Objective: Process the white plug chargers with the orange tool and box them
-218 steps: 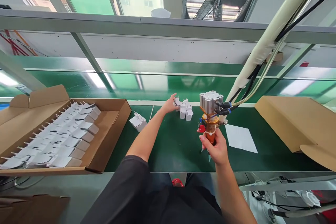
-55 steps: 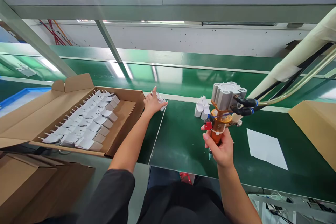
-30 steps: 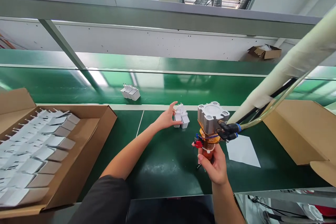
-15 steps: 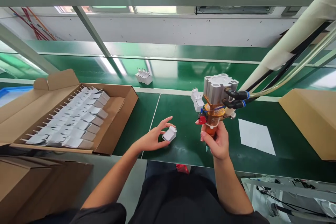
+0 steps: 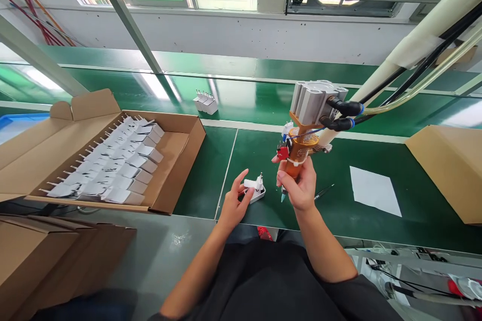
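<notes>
The small white plug piece (image 5: 256,190) sits near the front edge of the green desk (image 5: 271,160), right at my left hand (image 5: 233,205), with its upper parts and pin standing up. I judge it light and stiff, hard plastic with smooth sides that could slip, and the pin looks like the part to spare, so I would take it low, by the opposite side walls. My left thumb lies against it while the index finger is raised away; I cannot tell whether the other fingers are closed on it. My right hand (image 5: 299,185) is wrapped around the orange pneumatic tool (image 5: 299,148), its teal tip pointing down just beside the piece, apart from it. This tool looks rigid and much heavier, with the grey block high on top and hoses (image 5: 391,103) likely to tug, so the narrow body is a sound place to grip. Beyond my right wrist lies a thin dark tool (image 5: 324,191), then a white sheet (image 5: 375,190). Farther off, a white cluster (image 5: 206,102) stands past the desk's pale strip, and leftward a cardboard box (image 5: 176,170) holds rows of white pieces (image 5: 113,160).
</notes>
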The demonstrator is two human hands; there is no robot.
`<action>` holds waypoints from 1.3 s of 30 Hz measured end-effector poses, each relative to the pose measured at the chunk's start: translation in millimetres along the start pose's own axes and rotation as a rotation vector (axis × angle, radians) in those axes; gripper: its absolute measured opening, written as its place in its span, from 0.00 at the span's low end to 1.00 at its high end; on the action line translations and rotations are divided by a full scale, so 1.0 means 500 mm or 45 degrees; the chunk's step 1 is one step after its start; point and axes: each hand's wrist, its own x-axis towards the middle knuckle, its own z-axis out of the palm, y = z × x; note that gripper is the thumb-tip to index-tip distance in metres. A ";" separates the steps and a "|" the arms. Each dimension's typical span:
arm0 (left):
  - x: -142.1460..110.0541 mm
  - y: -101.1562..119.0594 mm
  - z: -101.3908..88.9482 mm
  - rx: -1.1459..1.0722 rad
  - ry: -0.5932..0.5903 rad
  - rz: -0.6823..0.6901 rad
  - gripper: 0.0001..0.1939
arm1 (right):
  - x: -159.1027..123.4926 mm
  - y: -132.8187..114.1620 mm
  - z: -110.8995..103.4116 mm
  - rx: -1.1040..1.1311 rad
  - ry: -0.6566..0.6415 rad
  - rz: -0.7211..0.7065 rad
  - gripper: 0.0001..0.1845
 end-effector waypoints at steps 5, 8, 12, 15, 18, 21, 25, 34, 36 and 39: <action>-0.007 -0.010 0.007 0.174 0.102 0.119 0.18 | 0.005 -0.004 0.026 -0.016 0.024 0.010 0.13; -0.009 -0.017 0.013 0.320 0.086 0.208 0.22 | 0.011 -0.010 0.045 -0.052 0.032 0.021 0.13; -0.014 -0.007 0.013 0.440 -0.017 0.160 0.15 | 0.019 -0.011 0.072 -0.117 0.056 0.003 0.17; -0.021 0.013 0.002 0.495 -0.055 0.119 0.15 | 0.022 -0.007 0.088 -0.132 0.065 -0.003 0.19; -0.026 0.031 -0.011 0.445 -0.038 0.112 0.16 | 0.020 -0.004 0.099 -0.159 0.092 0.006 0.21; -0.026 0.045 -0.020 0.366 -0.028 0.114 0.15 | 0.018 -0.009 0.105 -0.212 0.131 -0.006 0.20; -0.025 0.058 -0.024 0.318 -0.047 0.122 0.15 | 0.016 -0.013 0.102 -0.294 0.175 -0.027 0.13; -0.027 0.063 -0.021 0.311 -0.077 0.118 0.16 | 0.018 -0.023 0.099 -0.296 0.152 -0.044 0.12; -0.029 0.062 -0.018 0.301 -0.081 0.108 0.17 | 0.019 -0.027 0.100 -0.289 0.146 -0.043 0.12; -0.031 0.060 -0.016 0.268 -0.084 0.093 0.17 | 0.018 -0.025 0.098 -0.282 0.134 -0.008 0.10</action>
